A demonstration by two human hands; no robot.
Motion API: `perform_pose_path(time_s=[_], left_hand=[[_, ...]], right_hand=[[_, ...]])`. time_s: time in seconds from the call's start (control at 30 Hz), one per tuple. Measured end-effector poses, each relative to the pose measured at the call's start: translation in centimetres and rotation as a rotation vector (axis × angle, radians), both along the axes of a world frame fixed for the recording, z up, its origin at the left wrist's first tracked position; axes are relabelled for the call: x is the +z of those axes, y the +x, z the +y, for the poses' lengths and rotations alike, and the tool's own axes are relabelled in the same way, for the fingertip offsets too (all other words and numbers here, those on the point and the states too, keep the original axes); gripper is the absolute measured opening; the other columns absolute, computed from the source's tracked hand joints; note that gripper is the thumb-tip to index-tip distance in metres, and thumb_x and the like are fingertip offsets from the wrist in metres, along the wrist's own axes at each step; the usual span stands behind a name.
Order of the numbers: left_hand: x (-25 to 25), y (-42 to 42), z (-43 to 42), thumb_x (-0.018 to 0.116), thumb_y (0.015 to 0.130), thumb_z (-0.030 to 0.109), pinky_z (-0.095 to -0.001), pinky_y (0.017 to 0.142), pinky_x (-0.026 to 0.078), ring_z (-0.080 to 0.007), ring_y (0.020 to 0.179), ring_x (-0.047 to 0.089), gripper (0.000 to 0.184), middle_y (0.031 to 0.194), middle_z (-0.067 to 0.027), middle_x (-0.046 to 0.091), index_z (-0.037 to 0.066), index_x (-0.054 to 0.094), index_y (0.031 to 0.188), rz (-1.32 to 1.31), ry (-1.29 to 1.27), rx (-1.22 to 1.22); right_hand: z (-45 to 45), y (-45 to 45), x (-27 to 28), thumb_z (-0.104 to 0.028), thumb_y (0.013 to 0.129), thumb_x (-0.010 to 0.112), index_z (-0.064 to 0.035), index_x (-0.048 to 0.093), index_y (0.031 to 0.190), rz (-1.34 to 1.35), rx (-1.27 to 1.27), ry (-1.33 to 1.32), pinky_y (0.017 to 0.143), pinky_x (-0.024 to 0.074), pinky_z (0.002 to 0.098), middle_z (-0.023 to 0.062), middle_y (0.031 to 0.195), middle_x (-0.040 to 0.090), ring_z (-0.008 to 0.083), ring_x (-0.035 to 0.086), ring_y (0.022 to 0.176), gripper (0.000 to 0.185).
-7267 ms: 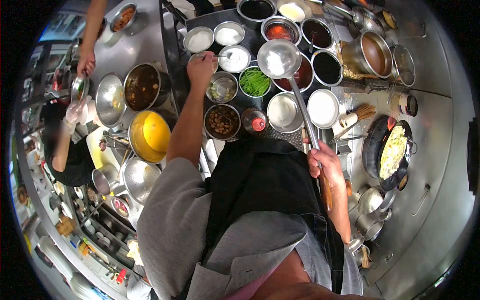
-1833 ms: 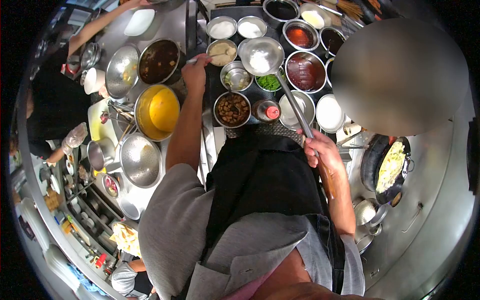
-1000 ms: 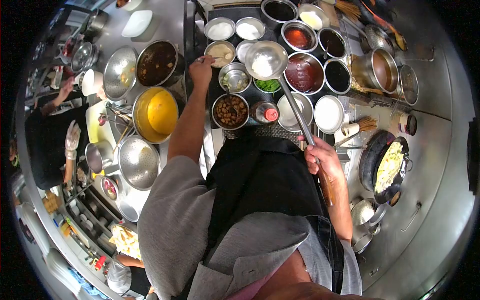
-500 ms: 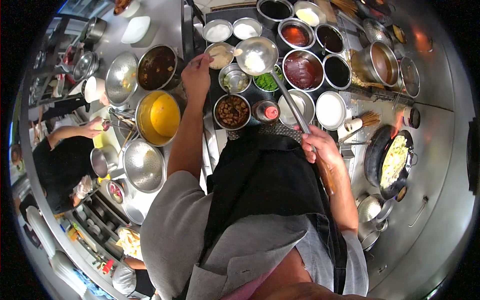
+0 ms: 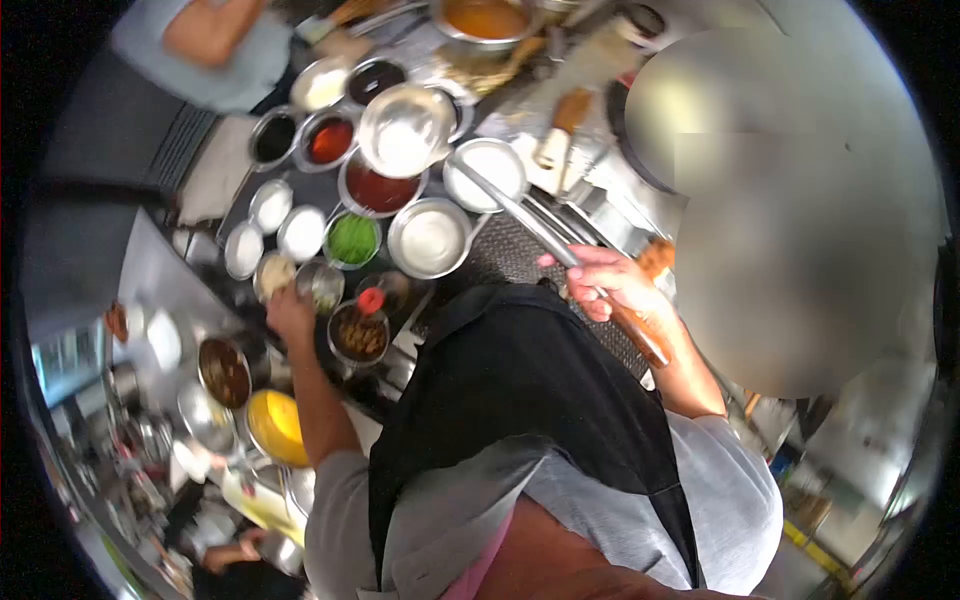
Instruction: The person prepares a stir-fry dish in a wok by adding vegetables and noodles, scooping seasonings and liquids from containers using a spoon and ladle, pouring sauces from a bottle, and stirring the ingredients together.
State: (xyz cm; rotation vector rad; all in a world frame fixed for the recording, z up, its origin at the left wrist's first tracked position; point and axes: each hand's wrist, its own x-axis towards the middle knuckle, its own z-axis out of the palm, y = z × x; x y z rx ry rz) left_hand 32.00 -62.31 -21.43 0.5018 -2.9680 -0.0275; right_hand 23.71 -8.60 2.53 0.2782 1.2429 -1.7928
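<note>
My right hand (image 5: 615, 283) is wrapped round the handle of a long metal ladle (image 5: 515, 212) with a wooden end. The ladle's bowl (image 5: 403, 128) hangs above a container of dark red sauce (image 5: 382, 192). My left hand (image 5: 290, 314) has its fingers drawn together at the near edge of a small bowl of beige contents (image 5: 272, 272); what they pinch, if anything, is hidden and blurred. Beside that hand are a bowl with pale pieces (image 5: 322, 284), a bowl of brown chunks (image 5: 360, 338) and a bottle with a red cap (image 5: 371, 300).
Chopped greens (image 5: 352, 239), white-filled bowls (image 5: 302, 233) and a pan of pale liquid (image 5: 430, 238) crowd the counter. At left stands a pot of yellow liquid (image 5: 277, 425). A person's arm (image 5: 212, 38) shows at upper left, another person's hand (image 5: 240, 548) at lower left. The right side is blurred.
My view has turned rightward, so the counter appears rotated and the wok side is smeared. The ladle now hangs over the red sauce. My left hand stays by the beige bowl.
</note>
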Motion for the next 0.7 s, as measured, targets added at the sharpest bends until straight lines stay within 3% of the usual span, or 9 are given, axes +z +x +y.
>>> perform_pose_path(time_s=[0.1, 0.2, 0.23, 0.3, 0.4, 0.5, 0.6, 0.67, 0.7], left_hand=[[2.5, 0.9, 1.2, 0.072, 0.079, 0.029, -0.0514, 0.088, 0.051, -0.0392, 0.107, 0.062, 0.048, 0.123, -0.0151, 0.064, 0.009, 0.066, 0.122, -0.093, -0.021, 0.05], [4.3, 2.1, 0.6, 0.071, 0.077, 0.015, -0.0485, 0.078, 0.054, -0.0343, 0.096, 0.068, 0.035, 0.115, -0.01, 0.07, 0.01, 0.07, 0.112, 0.107, -0.165, 0.05], [9.1, 1.8, 4.2, 0.069, 0.08, 0.011, -0.047, 0.082, 0.054, -0.033, 0.098, 0.068, 0.03, 0.114, -0.0113, 0.07, 0.009, 0.071, 0.11, 0.119, -0.139, 0.063], [10.9, 2.6, 5.7, 0.066, 0.082, 0.007, -0.0453, 0.086, 0.053, -0.0337, 0.1, 0.067, 0.03, 0.113, -0.0133, 0.07, 0.007, 0.071, 0.111, 0.246, -0.195, 0.006], [11.8, 4.4, 10.8, 0.065, 0.083, 0.005, -0.0426, 0.092, 0.051, -0.0333, 0.103, 0.067, 0.033, 0.115, -0.0148, 0.07, 0.002, 0.069, 0.116, 0.347, 0.021, 0.159], [3.9, 7.8, 12.9, 0.058, 0.09, 0.002, -0.0376, 0.094, 0.051, -0.0284, 0.105, 0.067, 0.035, 0.116, -0.0149, 0.07, -0.001, 0.064, 0.124, 0.408, 0.426, 0.268], [-2.2, 8.5, 17.9, 0.059, 0.09, -0.001, -0.0339, 0.101, 0.047, -0.0248, 0.114, 0.062, 0.044, 0.128, -0.0171, 0.064, -0.005, 0.056, 0.134, 0.548, 0.879, 0.386], [-2.6, 7.3, 21.4, 0.066, 0.087, 0.004, -0.0363, 0.106, 0.043, -0.0292, 0.121, 0.058, 0.065, 0.138, -0.0194, 0.056, -0.005, 0.04, 0.146, 0.468, 0.847, 0.499], [-1.5, 6.2, 24.0, 0.07, 0.085, 0.009, -0.0381, 0.109, 0.04, -0.0313, 0.125, 0.055, 0.073, 0.14, -0.0213, 0.053, -0.006, 0.035, 0.148, 0.439, 0.815, 0.526]], right_hand=[[8.0, 1.6, 1.4, -0.009, 0.094, 0.057, 0.0002, 0.055, 0.133, 0.168, -0.277, 0.157, 0.039, 0.0331, 0.022, -0.0023, 0.062, 0.047, 0.0075, 0.042, 0.041, 0.041], [15.5, 0.9, 1.6, -0.011, 0.094, 0.056, -0.0002, 0.058, 0.124, 0.362, -0.468, 0.496, 0.039, 0.0341, 0.0228, -0.0022, 0.061, 0.048, 0.0071, 0.042, 0.041, 0.032], [18.4, 0.2, 0.7, -0.012, 0.094, 0.055, -0.0002, 0.059, 0.12, 0.415, -0.514, 0.598, 0.039, 0.0348, 0.0234, -0.002, 0.061, 0.049, 0.0071, 0.043, 0.042, 0.028], [22.5, -1.8, 0.3, -0.014, 0.095, 0.054, 0.0002, 0.06, 0.112, 0.468, -0.559, 0.904, 0.04, 0.0369, 0.0251, -0.0013, 0.061, 0.051, 0.0081, 0.046, 0.043, 0.023], [31.9, -5.8, -4.2, -0.017, 0.091, 0.057, 0.0008, 0.061, 0.1, 0.49, -0.527, 1.033, 0.043, 0.042, 0.03, 0.0008, 0.064, 0.054, 0.0119, 0.053, 0.046, 0.02], [43.2, -11.5, -12.5, -0.019, 0.091, 0.057, -0.0008, 0.061, 0.092, 0.611, -0.41, 1.222, 0.046, 0.045, 0.0313, 0.0057, 0.062, 0.057, 0.0159, 0.056, 0.048, 0.019], [46.0, -14.5, -14.9, -0.019, 0.088, 0.056, 0.0045, 0.064, 0.087, 0.717, -0.373, 1.489, 0.063, 0.0551, 0.0405, 0.0163, 0.061, 0.063, 0.0313, 0.065, 0.055, 0.025], [46.9, -14.7, -17.3, -0.018, 0.087, 0.056, 0.0058, 0.065, 0.089, 1.063, -0.043, 1.735, 0.067, 0.056, 0.0408, 0.0203, 0.065, 0.065, 0.0341, 0.066, 0.058, 0.026], [46.6, -15.1, -18.0, -0.017, 0.087, 0.057, 0.0066, 0.065, 0.091, 0.976, -0.058, 1.66, 0.067, 0.0562, 0.0407, 0.0207, 0.067, 0.065, 0.0339, 0.067, 0.059, 0.026]])
